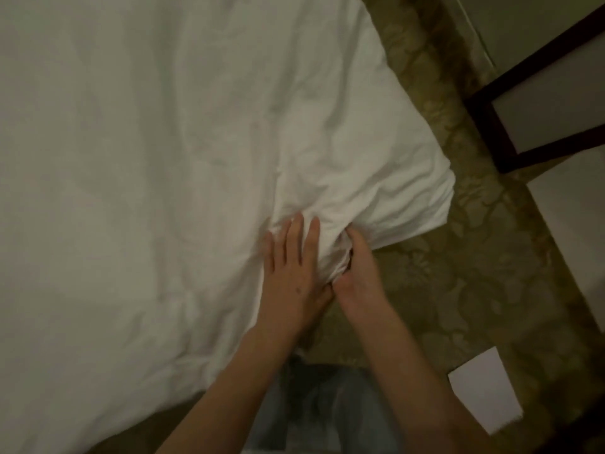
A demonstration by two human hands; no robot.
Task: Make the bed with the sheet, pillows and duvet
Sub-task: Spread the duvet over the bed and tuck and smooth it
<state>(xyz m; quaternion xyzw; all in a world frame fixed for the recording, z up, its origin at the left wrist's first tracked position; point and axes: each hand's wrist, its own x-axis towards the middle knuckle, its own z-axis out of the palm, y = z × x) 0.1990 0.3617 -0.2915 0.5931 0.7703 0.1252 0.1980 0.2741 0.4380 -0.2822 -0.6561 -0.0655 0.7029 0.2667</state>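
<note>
A white sheet (183, 152) is lying spread over the bed, filling the left and middle of the view, and its near right corner (409, 194) is hanging over the bed's edge above the carpet. The left hand (291, 273) is lying flat on the cloth just inside that corner, fingers straight and pressing down on the bunched fabric, holding nothing. The right hand (357, 270) is sitting just beside it, touching it at the thumb side, with its fingers curling into a gathered fold of the sheet at the bed's edge and gripping it; the fingertips are hidden in the cloth. The fabric is wrinkling and ridging up between the two hands and out toward the corner, while farther left it is lying smoother with long soft creases. A patterned olive-gold carpet (484, 290) is running along the right side and under the person's arms. A dark wooden frame (491, 139) with pale panels is standing at the upper right, well apart from the hands. A white rectangular sheet of paper or card (484, 391) is lying on the carpet at the lower right; no writing is readable on it. Blue jeans (327, 407) are showing at the bottom between the forearms. Nothing is lying between the hands and the corner.
</note>
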